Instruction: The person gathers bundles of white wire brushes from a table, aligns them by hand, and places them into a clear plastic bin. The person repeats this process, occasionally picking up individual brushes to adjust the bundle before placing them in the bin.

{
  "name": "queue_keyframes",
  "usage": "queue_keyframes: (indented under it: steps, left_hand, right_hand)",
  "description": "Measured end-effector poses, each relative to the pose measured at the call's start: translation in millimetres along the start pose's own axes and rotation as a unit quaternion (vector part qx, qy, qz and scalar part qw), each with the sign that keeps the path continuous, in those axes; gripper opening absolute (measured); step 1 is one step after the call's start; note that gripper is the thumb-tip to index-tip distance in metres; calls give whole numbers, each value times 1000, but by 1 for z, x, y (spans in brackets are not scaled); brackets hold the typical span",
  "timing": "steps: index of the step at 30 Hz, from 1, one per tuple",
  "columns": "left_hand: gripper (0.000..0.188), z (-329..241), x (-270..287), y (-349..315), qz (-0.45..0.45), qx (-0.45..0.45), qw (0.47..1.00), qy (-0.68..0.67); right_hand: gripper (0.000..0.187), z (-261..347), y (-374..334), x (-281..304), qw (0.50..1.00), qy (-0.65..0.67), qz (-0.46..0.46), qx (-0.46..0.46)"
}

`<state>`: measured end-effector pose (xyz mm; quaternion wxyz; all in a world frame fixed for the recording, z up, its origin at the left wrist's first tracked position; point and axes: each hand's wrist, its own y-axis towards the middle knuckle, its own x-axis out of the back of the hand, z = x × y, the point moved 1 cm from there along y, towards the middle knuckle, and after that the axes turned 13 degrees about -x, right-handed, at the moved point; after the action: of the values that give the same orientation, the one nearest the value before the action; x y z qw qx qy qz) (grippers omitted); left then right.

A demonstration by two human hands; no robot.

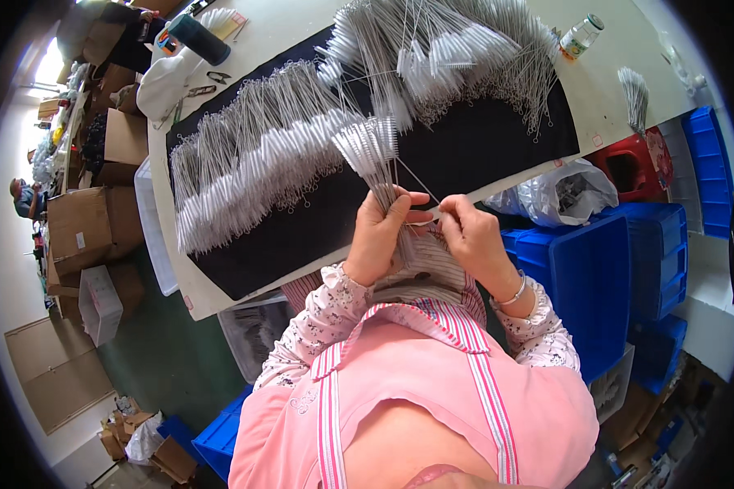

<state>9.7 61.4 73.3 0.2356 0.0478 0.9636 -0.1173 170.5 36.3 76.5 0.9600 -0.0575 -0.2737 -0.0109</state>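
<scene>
My left hand is closed around a bundle of thin wire-handled brushes, their white bristle ends fanned upward. The wire handles run down through the palm. Close beside it on the right, my right hand has its fingers pinched at the lower end of a thin straight wire, which slants up toward the bundle. Whether that wire belongs to one of the brushes I cannot tell. Both hands are over the table's near edge. Beyond them, rows of similar brushes lie on a black cloth, with a bigger heap further back.
A glass jar and a small brush bundle stand at the table's right. Dark cylinder and clips lie far left. Blue bins, a white plastic bag and a red stool crowd my right; cardboard boxes my left.
</scene>
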Motion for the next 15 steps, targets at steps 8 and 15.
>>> queue_keyframes:
  steps: [8,15]
  left_hand:
    - [10,-10,27,-10,7,-39,998,-52]
    - [13,-17,36,-19,25,-107,994,-23]
  right_hand:
    - [14,8,9,37,893,440,80,-40]
    - [24,23,11,104,846,502,173,45]
